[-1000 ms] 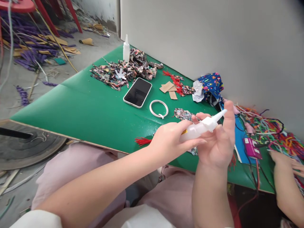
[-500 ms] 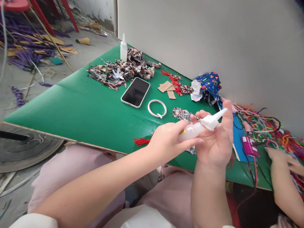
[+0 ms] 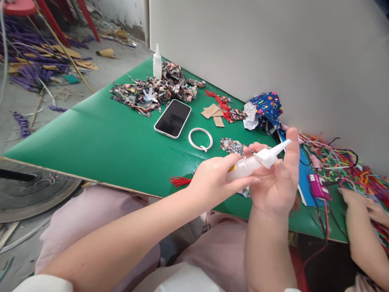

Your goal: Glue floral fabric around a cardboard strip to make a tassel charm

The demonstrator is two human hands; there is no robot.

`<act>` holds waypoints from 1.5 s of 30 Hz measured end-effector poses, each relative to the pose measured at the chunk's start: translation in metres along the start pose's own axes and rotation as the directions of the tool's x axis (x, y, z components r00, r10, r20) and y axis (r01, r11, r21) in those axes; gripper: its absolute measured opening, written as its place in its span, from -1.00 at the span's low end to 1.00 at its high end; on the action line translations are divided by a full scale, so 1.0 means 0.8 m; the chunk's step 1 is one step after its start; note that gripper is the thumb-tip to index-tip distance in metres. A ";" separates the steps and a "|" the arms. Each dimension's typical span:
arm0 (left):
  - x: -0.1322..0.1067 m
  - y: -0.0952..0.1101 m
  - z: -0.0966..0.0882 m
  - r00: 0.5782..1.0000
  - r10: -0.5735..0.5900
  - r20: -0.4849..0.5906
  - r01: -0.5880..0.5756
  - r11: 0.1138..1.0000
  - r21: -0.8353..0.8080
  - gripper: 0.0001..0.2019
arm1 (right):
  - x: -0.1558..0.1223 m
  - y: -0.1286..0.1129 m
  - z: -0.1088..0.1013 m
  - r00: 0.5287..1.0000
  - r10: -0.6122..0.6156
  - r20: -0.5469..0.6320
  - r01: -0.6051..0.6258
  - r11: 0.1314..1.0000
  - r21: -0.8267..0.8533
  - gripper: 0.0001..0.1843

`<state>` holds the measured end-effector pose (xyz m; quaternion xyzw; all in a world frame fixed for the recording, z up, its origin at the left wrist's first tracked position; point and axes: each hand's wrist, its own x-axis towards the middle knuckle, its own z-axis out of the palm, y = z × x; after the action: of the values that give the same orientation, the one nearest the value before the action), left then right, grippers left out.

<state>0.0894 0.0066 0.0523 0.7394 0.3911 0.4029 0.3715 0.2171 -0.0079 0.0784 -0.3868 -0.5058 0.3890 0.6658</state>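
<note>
My left hand [image 3: 209, 176] is closed around a white glue bottle [image 3: 242, 168], which it tilts with the long nozzle pointing up and to the right. Palm up, my right hand [image 3: 275, 188] lies behind and beneath the bottle's cap, its fingers apart. The nozzle tip is at the raised finger of that hand; whether they touch I cannot tell. Under and beyond my hands, a patterned fabric piece [image 3: 231, 145] lies on the green tabletop [image 3: 127, 150], partly hidden. Red threads [image 3: 180, 181] stick out from behind my left wrist.
A phone [image 3: 173, 119], a white ring-shaped coil [image 3: 200, 140] and cardboard pieces [image 3: 212, 111] lie ahead. Another glue bottle [image 3: 157, 65] stands by bunched patterned fabric [image 3: 136, 96]. At right are a purple box [image 3: 319, 187], colourful cords [image 3: 361, 178] and another person's arm [image 3: 361, 231].
Almost nothing differs. The whole view has shifted very slightly; my left hand keeps the glue bottle at the same tilt, beside my spread right hand.
</note>
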 end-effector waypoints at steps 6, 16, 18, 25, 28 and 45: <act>0.000 0.000 -0.001 1.000 -0.012 0.015 0.012 1.000 -0.005 -0.62 | -0.001 -0.001 0.003 1.000 -0.012 -0.014 0.011 0.999 -0.047 -0.37; -0.001 -0.001 -0.002 1.000 -0.021 0.012 0.021 1.000 -0.023 -0.61 | -0.005 0.001 0.005 0.997 -0.073 0.000 0.072 0.986 -0.149 -0.29; 0.000 0.000 -0.003 0.999 -0.030 0.016 0.031 0.999 -0.036 -0.62 | -0.006 0.003 0.005 0.997 -0.076 -0.001 0.075 0.983 -0.165 -0.29; 0.001 0.001 -0.004 0.998 -0.068 0.016 0.069 0.989 -0.132 -0.62 | -0.007 0.006 0.007 0.997 -0.075 -0.022 0.069 0.980 -0.189 -0.31; 0.002 -0.001 -0.005 0.998 -0.058 0.011 0.059 0.989 -0.136 -0.62 | -0.006 0.008 0.008 0.997 -0.066 -0.030 0.059 0.980 -0.190 -0.33; 0.005 -0.015 -0.004 0.987 -0.113 0.110 0.132 0.974 -0.182 -0.66 | 0.008 0.011 -0.020 0.986 0.066 0.153 -0.042 0.987 -0.156 -0.30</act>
<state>0.0846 0.0156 0.0441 0.6944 0.3774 0.3772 0.4829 0.2329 -0.0004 0.0701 -0.4181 -0.5743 0.3966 0.5815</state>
